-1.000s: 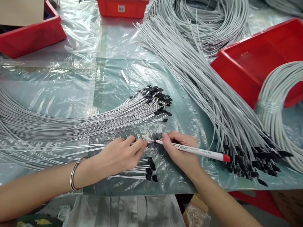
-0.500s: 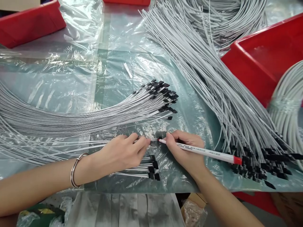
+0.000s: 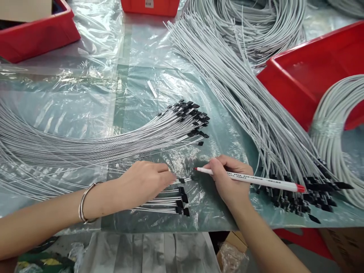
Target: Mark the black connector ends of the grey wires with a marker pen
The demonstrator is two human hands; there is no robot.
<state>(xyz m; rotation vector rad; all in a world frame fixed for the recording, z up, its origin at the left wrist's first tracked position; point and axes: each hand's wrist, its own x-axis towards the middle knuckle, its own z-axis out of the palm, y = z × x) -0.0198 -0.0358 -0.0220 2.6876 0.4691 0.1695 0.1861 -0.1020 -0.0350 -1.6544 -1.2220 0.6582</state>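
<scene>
My left hand (image 3: pixel 145 182), with a metal bangle at the wrist, is closed with its fingertips at a thin grey cable. That cable's small black connector (image 3: pixel 182 181) shows just right of the fingers. Between the fingers and thumb of my right hand (image 3: pixel 231 180) is a white marker pen (image 3: pixel 261 182) with a red end. Its red tip points left, above and apart from the connector. Below my left hand lie several cables with black connectors (image 3: pixel 182 203) in a row. A larger bundle of thin grey cables (image 3: pixel 113 146) curves behind, its black ends to the right.
Clear plastic sheeting (image 3: pixel 82 102) covers the table. A thick bundle of grey cables (image 3: pixel 227 79) runs down the right side to black connectors. Red bins stand at the right (image 3: pixel 309 64), back left (image 3: pixel 42 36) and back middle (image 3: pixel 150 7). A coiled cable bundle (image 3: pixel 327 117) lies far right.
The marker pen's tip has pulled back to the right from the cable end it was touching. My left hand has shifted slightly down and left, towards the row of connectors.
</scene>
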